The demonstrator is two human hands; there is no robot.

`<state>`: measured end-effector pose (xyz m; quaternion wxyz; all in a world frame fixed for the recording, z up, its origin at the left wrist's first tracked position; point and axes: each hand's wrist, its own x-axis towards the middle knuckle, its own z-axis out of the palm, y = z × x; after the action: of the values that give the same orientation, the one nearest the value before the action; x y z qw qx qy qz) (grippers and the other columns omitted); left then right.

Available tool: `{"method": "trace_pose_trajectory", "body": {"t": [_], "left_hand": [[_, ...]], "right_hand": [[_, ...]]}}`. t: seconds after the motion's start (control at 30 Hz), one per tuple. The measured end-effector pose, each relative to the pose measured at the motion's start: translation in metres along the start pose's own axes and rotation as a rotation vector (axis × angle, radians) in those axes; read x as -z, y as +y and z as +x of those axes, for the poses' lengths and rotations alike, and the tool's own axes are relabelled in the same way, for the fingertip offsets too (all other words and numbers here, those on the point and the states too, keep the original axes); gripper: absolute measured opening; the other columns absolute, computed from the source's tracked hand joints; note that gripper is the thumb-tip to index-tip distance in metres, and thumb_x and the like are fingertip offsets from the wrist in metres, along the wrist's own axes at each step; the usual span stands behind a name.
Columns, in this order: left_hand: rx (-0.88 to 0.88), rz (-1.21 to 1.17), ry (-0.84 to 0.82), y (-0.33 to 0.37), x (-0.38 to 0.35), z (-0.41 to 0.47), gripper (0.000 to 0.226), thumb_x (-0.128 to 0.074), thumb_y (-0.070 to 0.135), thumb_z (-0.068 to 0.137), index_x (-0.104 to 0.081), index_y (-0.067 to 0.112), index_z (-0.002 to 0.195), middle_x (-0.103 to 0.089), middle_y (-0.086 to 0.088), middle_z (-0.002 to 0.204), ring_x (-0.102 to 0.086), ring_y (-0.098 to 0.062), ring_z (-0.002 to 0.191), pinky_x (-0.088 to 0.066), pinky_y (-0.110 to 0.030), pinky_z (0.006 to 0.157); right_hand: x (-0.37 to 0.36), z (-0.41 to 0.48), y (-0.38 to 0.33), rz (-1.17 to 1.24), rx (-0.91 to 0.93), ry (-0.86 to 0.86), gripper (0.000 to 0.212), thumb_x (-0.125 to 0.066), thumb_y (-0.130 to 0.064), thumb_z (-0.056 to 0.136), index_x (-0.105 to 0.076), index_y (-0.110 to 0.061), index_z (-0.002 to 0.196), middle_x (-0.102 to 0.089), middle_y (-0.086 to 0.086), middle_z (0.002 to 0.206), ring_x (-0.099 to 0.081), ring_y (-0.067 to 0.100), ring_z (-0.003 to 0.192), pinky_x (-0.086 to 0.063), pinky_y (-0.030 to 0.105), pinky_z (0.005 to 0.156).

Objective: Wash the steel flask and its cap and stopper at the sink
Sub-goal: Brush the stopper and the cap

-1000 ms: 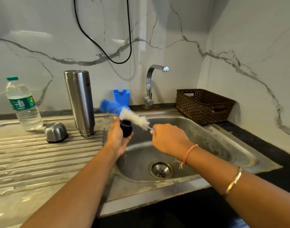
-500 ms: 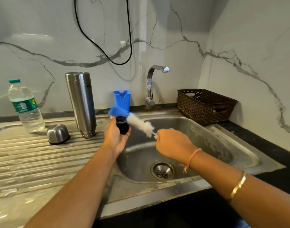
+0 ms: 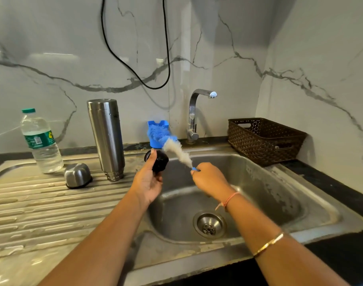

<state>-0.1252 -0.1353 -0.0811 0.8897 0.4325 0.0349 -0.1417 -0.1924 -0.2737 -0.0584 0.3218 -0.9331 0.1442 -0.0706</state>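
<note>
Left hand [image 3: 147, 182] grips the black stopper [image 3: 160, 161], thumb up its near side, fingers curled behind; held above the left rim of the sink [image 3: 279, 182]. Right hand [image 3: 209, 178] pinches the blue handle end of a bottle brush [image 3: 176, 150], fingers closed round it, over the basin. The two hands are apart. Brush slants up and left from the right hand; its white bristles lie just beside the stopper's upper right edge, actual contact not discernible; the blue bristle tip is blurred and overlaps a blue holder [image 3: 150, 122] at the wall. Steel flask [image 3: 106, 137] stands on the ribbed drainboard [image 3: 42, 203] left of the basin, narrow ringed end down. Steel cap [image 3: 77, 175] sits dome up just left of the flask, apart from it. Plastic water bottle [image 3: 41, 141] stands farther left, near the cap. Tap [image 3: 194, 116] behind the basin, no water visible at the spout. Brown basket [image 3: 265, 139] on the table right of the sink. Black cable [image 3: 135, 69] loops down the marble wall.
</note>
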Motion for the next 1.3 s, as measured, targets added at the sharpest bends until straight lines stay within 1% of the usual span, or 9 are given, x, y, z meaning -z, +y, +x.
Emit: {"method": "trace_pose_trajectory", "body": {"t": [0.3, 0.47, 0.57, 0.63, 0.8, 0.9, 1.0, 1.1, 1.3], "left_hand": [[-0.025, -0.377, 0.098, 0.016, -0.008, 0.03, 0.036, -0.052, 0.027, 0.096, -0.05, 0.009, 0.128, -0.059, -0.014, 0.105, -0.058, -0.027, 0.104, -0.054, -0.03, 0.068], [-0.075, -0.245, 0.096, 0.012, -0.011, 0.038, 0.024, -0.041, 0.021, 0.101, -0.054, 0.008, 0.116, -0.062, -0.011, 0.1, -0.06, -0.023, 0.088, -0.047, -0.04, 0.096], [0.017, -0.273, 0.015, 0.003, -0.012, 0.035, 0.023, -0.042, 0.024, 0.101, -0.055, 0.006, 0.104, -0.061, -0.017, 0.106, -0.06, -0.028, 0.096, -0.051, -0.04, 0.085], [0.047, -0.267, -0.016, 0.002, -0.009, 0.037, 0.024, -0.041, 0.025, 0.101, -0.054, 0.005, 0.104, -0.061, -0.019, 0.109, -0.06, -0.03, 0.101, -0.056, -0.037, 0.076], [-0.037, -0.178, 0.025, 0.003, 0.0, 0.045, 0.021, -0.04, 0.017, 0.101, -0.056, 0.007, 0.109, -0.062, -0.013, 0.098, -0.061, -0.023, 0.086, -0.056, -0.039, 0.071], [-0.013, -0.2, 0.008, 0.004, 0.004, 0.043, 0.026, -0.039, 0.018, 0.101, -0.052, 0.005, 0.12, -0.062, -0.016, 0.105, -0.061, -0.026, 0.091, -0.054, -0.041, 0.075], [0.046, -0.253, -0.069, 0.007, 0.002, 0.038, 0.034, -0.036, 0.025, 0.102, -0.048, 0.004, 0.127, -0.057, -0.023, 0.115, -0.06, -0.034, 0.091, -0.059, -0.032, 0.06], [0.052, -0.234, -0.141, 0.01, 0.001, 0.032, 0.03, -0.034, 0.023, 0.102, -0.054, 0.008, 0.118, -0.058, -0.023, 0.113, -0.06, -0.035, 0.088, -0.058, -0.029, 0.056], [0.11, -0.134, -0.255, 0.01, 0.005, 0.026, 0.031, -0.037, 0.024, 0.099, -0.064, 0.014, 0.11, -0.062, -0.02, 0.108, -0.066, -0.032, 0.078, -0.056, -0.026, 0.055]], "right_hand": [[-0.021, -0.012, -0.002, 0.108, 0.059, -0.015, 0.026, -0.037, -0.026, 0.099, -0.037, -0.018, 0.075, -0.057, 0.017, 0.098, -0.051, 0.03, 0.085, -0.03, 0.027, 0.067], [-0.019, -0.018, -0.009, 0.036, 0.126, -0.05, 0.032, -0.035, -0.027, 0.099, -0.03, -0.02, 0.069, -0.06, 0.018, 0.112, -0.049, 0.03, 0.086, -0.031, 0.029, 0.069], [-0.016, -0.01, -0.005, 0.066, 0.071, -0.028, 0.02, -0.036, -0.026, 0.099, -0.039, -0.016, 0.081, -0.059, 0.015, 0.108, -0.055, 0.033, 0.095, -0.033, 0.029, 0.07], [-0.013, -0.005, 0.0, 0.081, 0.083, -0.034, 0.027, -0.037, -0.025, 0.099, -0.037, -0.016, 0.073, -0.053, 0.007, 0.086, -0.051, 0.03, 0.086, -0.032, 0.028, 0.069], [-0.015, -0.012, -0.001, -0.008, 0.191, -0.092, 0.034, -0.038, -0.026, 0.098, -0.031, -0.02, 0.066, -0.039, -0.001, 0.068, -0.045, 0.027, 0.076, -0.029, 0.032, 0.058], [-0.015, -0.011, -0.003, -0.004, 0.158, -0.08, 0.033, -0.037, -0.027, 0.099, -0.031, -0.022, 0.067, -0.053, 0.005, 0.082, -0.052, 0.031, 0.086, -0.031, 0.031, 0.061], [-0.008, -0.002, -0.001, 0.028, 0.043, -0.015, 0.02, -0.038, -0.024, 0.098, -0.052, -0.013, 0.091, -0.06, 0.017, 0.114, -0.055, 0.035, 0.104, -0.032, 0.028, 0.07], [-0.004, 0.019, 0.0, 0.126, -0.044, 0.028, 0.027, -0.041, -0.021, 0.096, -0.057, -0.004, 0.111, -0.061, 0.017, 0.108, -0.056, 0.032, 0.092, -0.033, 0.026, 0.062], [-0.026, 0.039, -0.013, 0.64, -0.086, 0.042, 0.014, -0.048, -0.013, 0.088, -0.051, -0.012, 0.074, -0.048, 0.007, 0.064, -0.036, 0.016, 0.047, -0.025, 0.023, 0.041]]}}
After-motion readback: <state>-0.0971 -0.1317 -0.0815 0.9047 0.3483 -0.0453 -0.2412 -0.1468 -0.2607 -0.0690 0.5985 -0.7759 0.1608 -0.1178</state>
